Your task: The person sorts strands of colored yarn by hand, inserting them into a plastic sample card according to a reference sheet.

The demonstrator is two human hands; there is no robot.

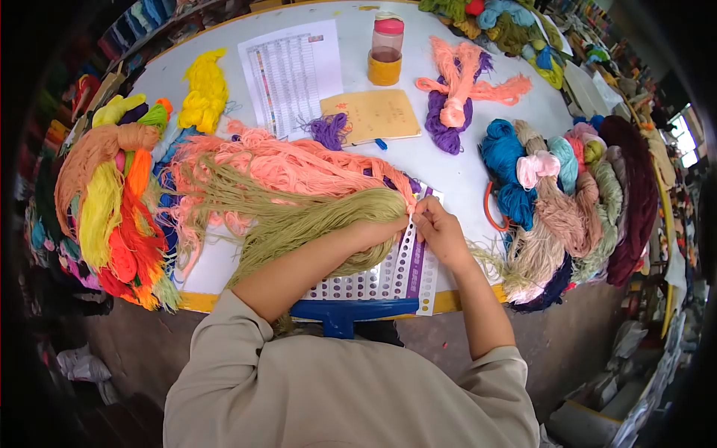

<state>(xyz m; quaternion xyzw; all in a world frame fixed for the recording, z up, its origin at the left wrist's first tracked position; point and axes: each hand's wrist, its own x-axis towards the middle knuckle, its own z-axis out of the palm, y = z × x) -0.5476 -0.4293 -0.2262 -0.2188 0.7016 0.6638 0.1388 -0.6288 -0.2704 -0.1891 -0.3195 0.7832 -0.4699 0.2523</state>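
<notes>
My left hand (382, 231) reaches under a thick olive-green yarn skein (328, 224), which drapes over that hand and forearm. Its fingertips are partly covered, closed at the gathered end of a long coral yarn bundle (291, 163). Pressed against the same coral end, my right hand (439, 230) is closed in a pinch. Directly below both hands lies a white and purple card with rows of punched holes (410, 272). Coral strands spread leftward across the table behind the green skein.
Heaps of coloured yarn (104, 201) crowd the left edge, and more skeins (553, 201) fill the right. Behind the hands are a printed sheet (291, 71), a tan booklet (388, 112), a bottle (386, 48) and coral and purple skeins (453, 97). A blue bar (355, 308) crosses the front edge.
</notes>
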